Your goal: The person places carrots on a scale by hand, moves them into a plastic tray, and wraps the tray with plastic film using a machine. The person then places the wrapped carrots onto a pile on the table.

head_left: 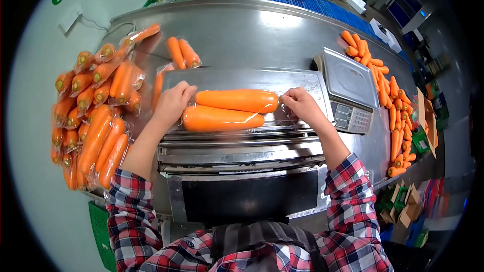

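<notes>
Two large carrots lie side by side on the metal top of a wrapping machine, with shiny clear plastic film over them. At their left ends my left hand is closed, its thumb and fingers pinched at the film's edge. My right hand pinches the film just beyond the right end of the upper carrot. The film between the fingers is thin and hard to make out. Below the carrots run the machine's metal rollers and a dark flat plate.
Wrapped carrots are piled at the left, and a wrapped pair lies behind the machine. A digital scale stands at the right. Beyond it loose carrots line the steel table, beside an open cardboard box.
</notes>
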The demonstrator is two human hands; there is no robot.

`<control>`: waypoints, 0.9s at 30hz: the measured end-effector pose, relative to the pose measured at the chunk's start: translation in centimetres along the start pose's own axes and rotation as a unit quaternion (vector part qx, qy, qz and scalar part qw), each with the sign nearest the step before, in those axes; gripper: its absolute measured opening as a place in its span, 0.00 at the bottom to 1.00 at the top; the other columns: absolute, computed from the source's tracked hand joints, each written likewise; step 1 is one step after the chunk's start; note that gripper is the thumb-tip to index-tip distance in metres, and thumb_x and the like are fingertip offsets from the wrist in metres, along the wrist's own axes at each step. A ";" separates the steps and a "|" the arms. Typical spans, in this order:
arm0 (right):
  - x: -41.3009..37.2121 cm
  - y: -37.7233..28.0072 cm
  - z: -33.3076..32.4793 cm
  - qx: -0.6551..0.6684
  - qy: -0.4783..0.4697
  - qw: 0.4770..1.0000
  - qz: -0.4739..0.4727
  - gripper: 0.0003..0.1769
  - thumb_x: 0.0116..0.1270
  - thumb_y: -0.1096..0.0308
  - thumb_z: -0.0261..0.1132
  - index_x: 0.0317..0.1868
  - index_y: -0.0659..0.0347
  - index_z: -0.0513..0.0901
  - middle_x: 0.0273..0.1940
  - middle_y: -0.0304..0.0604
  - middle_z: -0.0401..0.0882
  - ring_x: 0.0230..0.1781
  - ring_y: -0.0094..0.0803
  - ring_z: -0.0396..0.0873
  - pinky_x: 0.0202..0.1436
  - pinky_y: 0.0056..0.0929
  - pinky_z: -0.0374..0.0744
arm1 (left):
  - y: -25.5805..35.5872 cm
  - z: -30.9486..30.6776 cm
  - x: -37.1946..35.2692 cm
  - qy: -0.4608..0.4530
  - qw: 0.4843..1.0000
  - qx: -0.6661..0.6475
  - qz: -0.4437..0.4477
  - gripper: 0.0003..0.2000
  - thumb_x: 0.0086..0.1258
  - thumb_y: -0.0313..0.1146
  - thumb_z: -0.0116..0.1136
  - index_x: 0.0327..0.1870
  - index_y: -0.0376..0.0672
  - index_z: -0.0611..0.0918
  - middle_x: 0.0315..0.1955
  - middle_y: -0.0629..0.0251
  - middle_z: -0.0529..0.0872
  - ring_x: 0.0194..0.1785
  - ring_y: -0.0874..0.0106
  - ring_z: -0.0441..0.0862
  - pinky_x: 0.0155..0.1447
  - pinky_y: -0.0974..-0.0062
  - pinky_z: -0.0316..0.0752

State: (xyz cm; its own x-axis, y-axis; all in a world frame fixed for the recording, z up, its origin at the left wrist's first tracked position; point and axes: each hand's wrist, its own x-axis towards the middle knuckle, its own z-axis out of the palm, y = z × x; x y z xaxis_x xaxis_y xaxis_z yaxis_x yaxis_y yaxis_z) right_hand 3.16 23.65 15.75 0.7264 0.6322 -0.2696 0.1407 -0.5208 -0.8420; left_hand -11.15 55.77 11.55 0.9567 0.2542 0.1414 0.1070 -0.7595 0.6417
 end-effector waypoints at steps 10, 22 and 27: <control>-1.6 0.7 3.1 -0.194 0.096 0.966 -0.138 0.11 0.70 0.65 0.53 0.37 0.66 0.68 0.18 0.41 0.74 0.12 0.22 0.68 0.15 0.21 0.68 | 0.3 -0.1 -2.8 -0.034 0.951 -0.196 -0.237 0.14 0.70 0.37 0.50 0.26 0.36 0.74 0.17 0.63 0.76 0.14 0.74 0.71 0.17 0.76 0.64; -19.1 1.5 8.3 -0.003 -0.003 1.000 0.022 0.07 0.71 0.68 0.54 0.37 0.62 0.68 0.23 0.43 0.77 0.17 0.27 0.71 0.22 0.26 0.71 | 4.9 -0.3 -21.8 -0.046 0.976 -0.079 -0.196 0.13 0.70 0.35 0.51 0.28 0.33 0.75 0.18 0.65 0.73 0.24 0.78 0.71 0.29 0.74 0.68; -19.3 6.7 11.8 -0.117 0.131 0.984 -0.022 0.05 0.65 0.69 0.58 0.37 0.62 0.74 0.31 0.56 0.78 0.33 0.55 0.77 0.35 0.46 0.75 | 4.3 3.5 -27.2 -0.014 0.898 -0.241 -0.368 0.11 0.70 0.36 0.54 0.31 0.38 0.75 0.16 0.67 0.75 0.17 0.76 0.70 0.22 0.77 0.63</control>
State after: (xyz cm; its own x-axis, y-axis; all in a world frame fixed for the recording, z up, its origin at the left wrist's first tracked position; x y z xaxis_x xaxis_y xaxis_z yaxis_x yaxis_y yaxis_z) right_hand -17.80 14.73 9.77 0.8609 0.5026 -0.0793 0.3043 -0.6335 -0.7114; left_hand -35.72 43.48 7.80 0.6827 0.5604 -0.4688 0.5898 -0.0439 0.8064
